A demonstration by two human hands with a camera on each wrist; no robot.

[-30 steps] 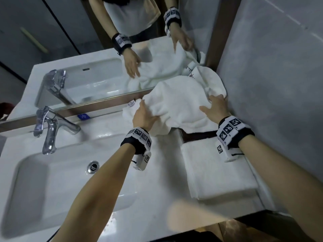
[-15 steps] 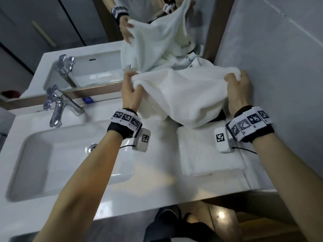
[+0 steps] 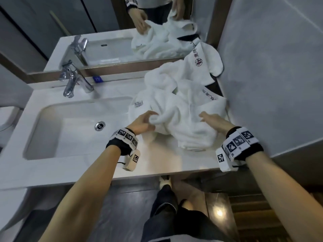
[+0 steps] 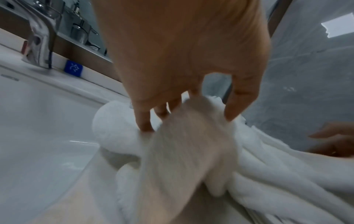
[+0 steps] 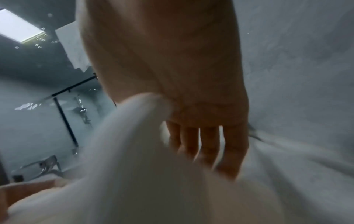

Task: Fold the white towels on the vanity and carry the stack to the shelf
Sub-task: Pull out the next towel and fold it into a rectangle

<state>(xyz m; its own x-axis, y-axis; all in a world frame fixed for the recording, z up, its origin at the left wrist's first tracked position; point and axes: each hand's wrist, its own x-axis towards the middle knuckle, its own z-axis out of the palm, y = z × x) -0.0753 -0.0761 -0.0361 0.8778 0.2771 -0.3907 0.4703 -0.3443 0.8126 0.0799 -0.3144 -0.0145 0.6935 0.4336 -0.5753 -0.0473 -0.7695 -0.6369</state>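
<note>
The soft white towel lies all crumpled on the white stone vanity, beside the sink. The left hand pinches a bunch; the right hand rests flat on it, fingers straight. Folding has barely begun, and carrying comes later.

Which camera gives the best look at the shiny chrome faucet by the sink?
The head view: the chrome faucet shows whole and fairly sharp behind the white basin. The left wrist view catches only its blurred lower body at the top left corner. The right wrist view shows it small, dim and blurred at lower left.
</note>
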